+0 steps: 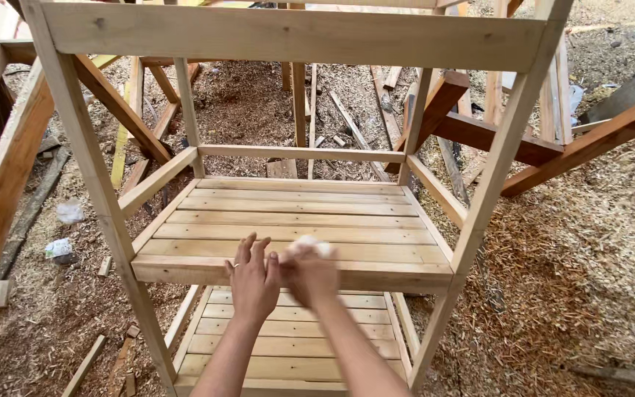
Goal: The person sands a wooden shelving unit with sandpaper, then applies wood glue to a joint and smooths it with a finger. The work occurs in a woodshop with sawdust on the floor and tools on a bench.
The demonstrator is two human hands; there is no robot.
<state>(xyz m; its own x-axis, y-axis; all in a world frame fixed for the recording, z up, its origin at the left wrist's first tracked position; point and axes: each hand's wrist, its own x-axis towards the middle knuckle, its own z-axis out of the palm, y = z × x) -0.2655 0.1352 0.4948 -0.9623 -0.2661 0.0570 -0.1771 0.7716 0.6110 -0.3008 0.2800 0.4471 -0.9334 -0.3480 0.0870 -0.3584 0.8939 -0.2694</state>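
A pale wooden shelf frame [97, 176] stands in front of me, with a slatted middle shelf [295, 220] and a slatted lower shelf [288, 338]. My left hand [251, 283] is flat and open, fingers spread, at the middle shelf's front edge. My right hand [309, 276] is blurred beside it, touching the left, closed on a small white wad [311, 244] pressed against the front slat. Both forearms reach up from the bottom of the view.
Sawdust and wood shavings [589, 265] cover the ground. Darker timber beams [589, 143] lean at the right and a thick beam [1, 191] at the left. Loose planks [361, 125] lie behind the frame. Crumpled litter [60, 248] lies at the left.
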